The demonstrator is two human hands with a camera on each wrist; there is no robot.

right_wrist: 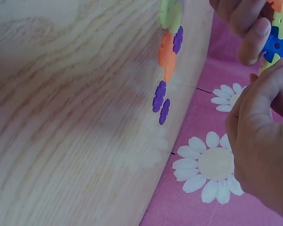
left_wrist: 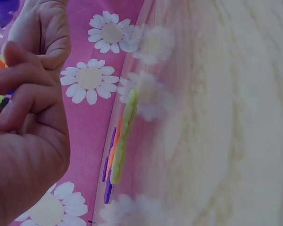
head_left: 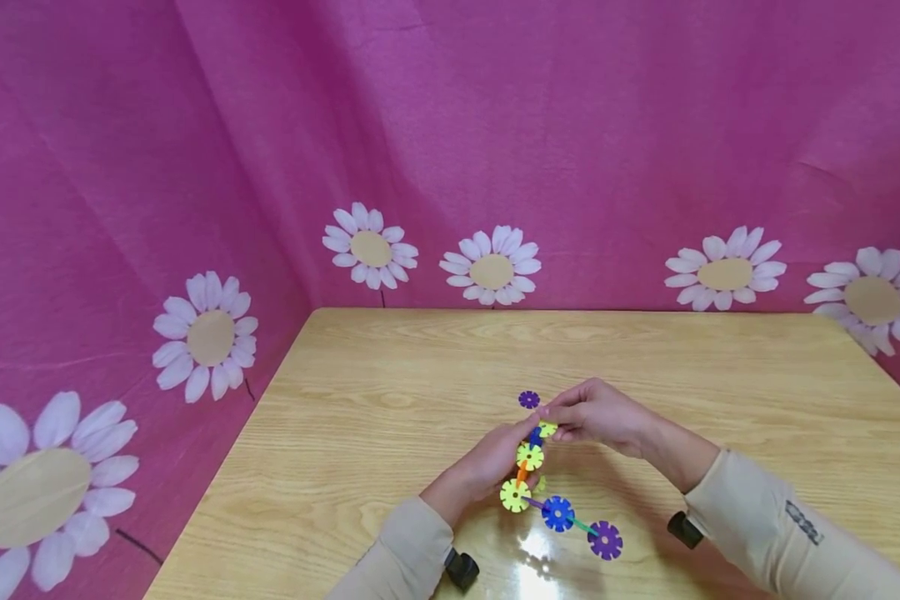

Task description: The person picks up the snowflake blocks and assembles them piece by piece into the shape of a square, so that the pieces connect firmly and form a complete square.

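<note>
Largest is the pink cloth [head_left: 570, 125] printed with daisies, standing beyond both hands and also along the left hand's side. The tabletop [head_left: 330, 417] spreads beneath and around the hands, which are raised off it, probably so that the dangling pieces have room. Next come the pale sleeves [head_left: 795, 521], one behind each hand, pulled back clear of the fingers.

The right hand [head_left: 603, 417] faces the left hand [head_left: 483, 462] closely, fingertips side by side. The left hand's fingers curl round the upper stretch of a chain of notched discs [head_left: 558, 514], seemingly to keep it steady and stop it twisting. From there the chain runs down on the near side of the hands and out rightward below the right hand, its joined discs alternately face-on and edge-on because their slots interlock crosswise.

The right hand pinches a small yellow disc [head_left: 547, 429] between thumb and finger at the chain's upper end, a hold by the edge that likely gives control of its angle. A purple disc [head_left: 528, 400] shows just beyond the fingertips, apart from the chain. An orange disc [right_wrist: 167, 56] and others appear edge-on near the hands in the wrist views; their exact spread I cannot tell
</note>
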